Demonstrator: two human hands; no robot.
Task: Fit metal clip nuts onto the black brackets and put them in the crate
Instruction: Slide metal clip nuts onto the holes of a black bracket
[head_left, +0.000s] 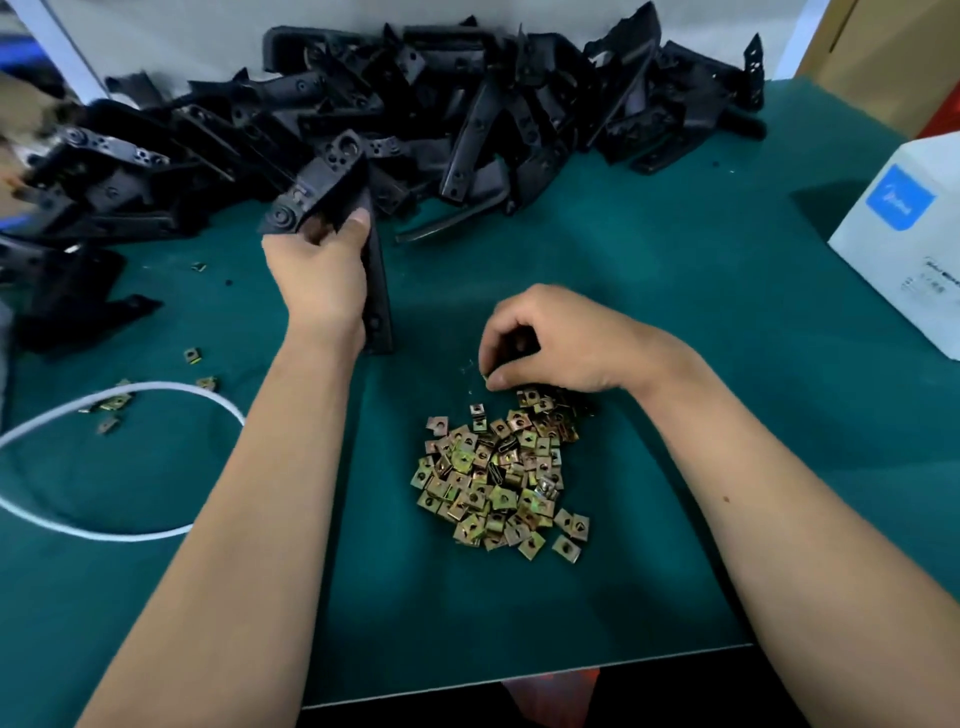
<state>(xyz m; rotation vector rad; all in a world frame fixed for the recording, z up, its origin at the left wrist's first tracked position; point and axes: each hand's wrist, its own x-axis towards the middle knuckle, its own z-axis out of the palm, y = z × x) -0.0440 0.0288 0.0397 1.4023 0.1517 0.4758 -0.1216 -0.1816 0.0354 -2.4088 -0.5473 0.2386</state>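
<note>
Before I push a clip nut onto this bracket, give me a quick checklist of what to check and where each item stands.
1. Bracket held firmly in left hand: ok.
2. Right hand at the clip nut pile: ok.
3. One nut pinched in the fingertips: cannot tell, mostly hidden.
4. Nut's open side facing the bracket: cannot tell.
5. Crate within reach: cannot tell, none in view.

white box (906, 244), cable (104, 462) (looped)
</note>
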